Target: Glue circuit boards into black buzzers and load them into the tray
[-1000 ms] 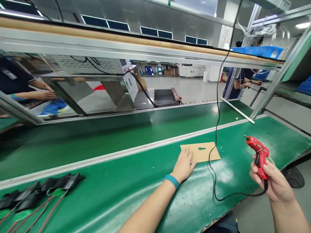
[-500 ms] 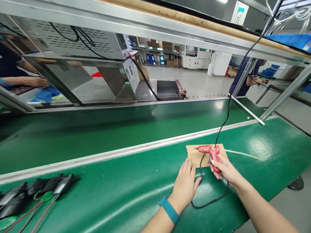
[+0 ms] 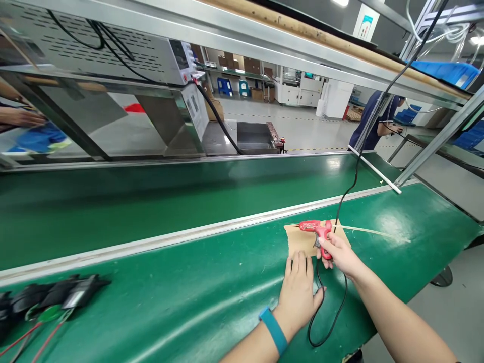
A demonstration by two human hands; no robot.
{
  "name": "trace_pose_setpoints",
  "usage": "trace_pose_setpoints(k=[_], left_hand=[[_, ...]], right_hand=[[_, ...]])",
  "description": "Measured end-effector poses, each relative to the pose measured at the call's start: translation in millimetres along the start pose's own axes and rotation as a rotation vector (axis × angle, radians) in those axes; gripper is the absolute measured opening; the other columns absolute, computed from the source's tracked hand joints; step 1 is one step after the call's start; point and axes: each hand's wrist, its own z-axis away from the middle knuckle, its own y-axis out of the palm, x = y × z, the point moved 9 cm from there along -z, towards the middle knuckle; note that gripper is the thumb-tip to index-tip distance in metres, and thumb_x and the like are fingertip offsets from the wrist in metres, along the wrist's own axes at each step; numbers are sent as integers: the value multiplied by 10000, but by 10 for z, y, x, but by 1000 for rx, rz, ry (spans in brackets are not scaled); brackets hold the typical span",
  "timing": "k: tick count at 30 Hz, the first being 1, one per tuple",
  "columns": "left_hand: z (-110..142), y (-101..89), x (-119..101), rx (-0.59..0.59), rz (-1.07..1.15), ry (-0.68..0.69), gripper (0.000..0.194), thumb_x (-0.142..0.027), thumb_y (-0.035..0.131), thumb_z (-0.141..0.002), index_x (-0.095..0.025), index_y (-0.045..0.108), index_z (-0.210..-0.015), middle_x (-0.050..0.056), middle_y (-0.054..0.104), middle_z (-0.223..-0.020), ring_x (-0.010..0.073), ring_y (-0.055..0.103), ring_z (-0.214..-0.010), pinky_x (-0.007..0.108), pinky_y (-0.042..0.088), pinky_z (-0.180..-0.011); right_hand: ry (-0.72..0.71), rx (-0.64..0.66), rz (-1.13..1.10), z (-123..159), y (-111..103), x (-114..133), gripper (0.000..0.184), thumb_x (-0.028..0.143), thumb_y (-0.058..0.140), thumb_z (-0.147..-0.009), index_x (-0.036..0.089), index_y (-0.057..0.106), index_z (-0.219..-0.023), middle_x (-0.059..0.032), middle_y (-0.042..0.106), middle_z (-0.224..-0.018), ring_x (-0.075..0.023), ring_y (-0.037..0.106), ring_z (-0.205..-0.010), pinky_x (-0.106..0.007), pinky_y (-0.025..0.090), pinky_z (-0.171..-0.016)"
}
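In my right hand (image 3: 338,253) is a red hot glue gun (image 3: 321,231), held by its handle with the nozzle towards the left. A long pale glue stick (image 3: 372,231) sticks out of its back end. Under the gun lies a piece of brown cardboard (image 3: 297,243) on the green bench. My left hand (image 3: 298,287) lies flat, fingers stretched out, with the fingertips at the cardboard's near edge. A black cable (image 3: 316,345) loops over the bench between my two hands.
Several black parts with red wires (image 3: 71,297) lie at the left of the green bench (image 3: 181,302). A white strip (image 3: 378,171) sits at the back right. A metal frame (image 3: 434,136) rises there, and a person in dark blue (image 3: 365,121) stands beyond it.
The glue gun has shifted slightly left and up over the cardboard with my right hand. My left hand has moved a little right, and the cable loop hangs differently. The view has turned slightly.
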Motion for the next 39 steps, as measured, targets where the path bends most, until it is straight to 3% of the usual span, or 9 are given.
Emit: trace_pose_setpoints(k=[5, 10, 14, 17, 19, 22, 27, 35, 39], left_hand=[[-34, -73, -31, 26, -52, -45, 800, -472, 645, -828, -9, 485, -1460, 322, 470, -1506, 488, 387, -1437, 627, 370, -1162], [-49, -172, -76, 26, -118, -58, 776, -563, 542, -906, 1, 518, -1439, 310, 509, -1478, 453, 434, -1411, 587, 373, -1169], [-46, -173, -81, 17, -131, -57, 783, -576, 556, -911, 5, 530, -1434, 310, 523, -1465, 447, 453, -1393, 573, 392, -1154], [-43, -167, -81, 15, -129, -46, 770, -550, 583, -905, 11, 531, -1430, 314, 525, -1460, 449, 454, -1388, 584, 392, -1152], [-40, -170, -79, 16, -126, -44, 763, -534, 593, -902, 17, 530, -1427, 319, 523, -1457, 452, 450, -1388, 590, 393, -1151], [-35, -173, -84, 16, -128, -45, 753, -492, 638, -879, 6, 524, -1431, 313, 524, -1456, 452, 447, -1390, 589, 393, -1152], [-40, -167, -105, 16, -134, -63, 765, -494, 642, -879, 15, 516, -1436, 324, 511, -1465, 460, 437, -1396, 590, 403, -1141], [-55, -172, -126, 57, -149, -99, 770, -497, 626, -893, 19, 507, -1452, 315, 512, -1460, 460, 452, -1375, 574, 384, -1153], [-50, -184, -125, 57, -148, -122, 779, -515, 602, -904, 17, 492, -1462, 304, 518, -1448, 446, 453, -1364, 573, 359, -1164]], right_hand=[[56, 6, 134, -144, 5, -215, 492, 690, 603, -835, 222, 458, -874, 59, 624, -616, -56, 427, -337, -177, 284, -333], [129, -53, 324, -138, -304, -348, 363, 568, 564, -901, 232, 445, -834, 76, 562, -539, -68, 401, -328, -185, 261, -336], [131, -105, 484, -32, -538, -317, 300, 507, 459, -950, 236, 455, -822, 52, 559, -535, -100, 412, -352, -224, 292, -373], [53, -161, 637, 73, -631, -154, 247, 448, 473, -944, 228, 494, -833, 4, 614, -608, -155, 542, -490, -266, 395, -495], [-19, -189, 739, 150, -634, 1, 225, 424, 502, -930, 207, 560, -912, -45, 669, -728, -206, 624, -649, -302, 442, -613], [-109, -192, 850, 249, -569, 193, 372, 436, 478, -950, 178, 592, -1192, -99, 707, -926, -259, 660, -819, -341, 455, -716], [-153, -128, 955, 289, -462, 236, 522, 428, 443, -972, 167, 499, -1422, -119, 732, -1005, -270, 678, -857, -341, 466, -736], [-113, -153, 1074, 385, -674, 313, 492, 410, 440, -956, 154, 531, -1366, -100, 736, -886, -259, 673, -737, -322, 438, -654], [-182, -213, 1013, 472, -692, 469, 328, 475, 449, -963, 202, 602, -1058, -23, 644, -724, -209, 567, -619, -307, 375, -595]])
